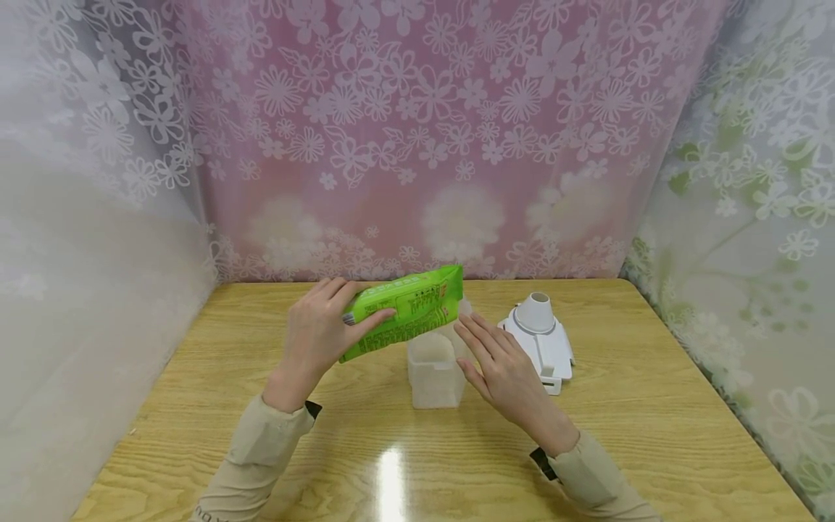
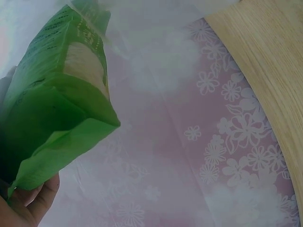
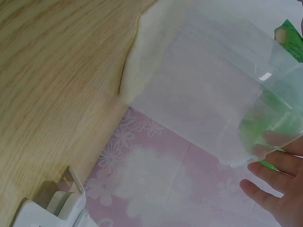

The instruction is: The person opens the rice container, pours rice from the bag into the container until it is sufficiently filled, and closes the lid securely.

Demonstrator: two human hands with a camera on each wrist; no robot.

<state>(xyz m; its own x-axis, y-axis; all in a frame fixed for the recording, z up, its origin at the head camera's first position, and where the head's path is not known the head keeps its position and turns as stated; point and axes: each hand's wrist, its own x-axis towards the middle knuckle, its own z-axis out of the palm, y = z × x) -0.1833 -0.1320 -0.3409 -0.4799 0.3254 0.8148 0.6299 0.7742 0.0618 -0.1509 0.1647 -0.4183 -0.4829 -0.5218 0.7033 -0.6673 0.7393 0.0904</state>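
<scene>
My left hand [image 1: 320,326] grips a green printed bag [image 1: 407,312], thumb on its near side, and holds it tilted above a translucent plastic container [image 1: 435,388]. The bag's far end points right, over the container. In the left wrist view, a clear window in the bag [image 2: 57,104] shows pale contents. Pale material lies low inside the container [image 3: 199,85] in the right wrist view. My right hand [image 1: 505,373] is beside the container's right side with fingers extended, near its rim; whether they touch it I cannot tell. The bag's opening is hidden.
A white plastic device with a cone-shaped top [image 1: 538,341] stands on the wooden table [image 1: 352,449], right of the container and behind my right hand. Flowered curtains [image 1: 417,145] enclose the table at the back and both sides.
</scene>
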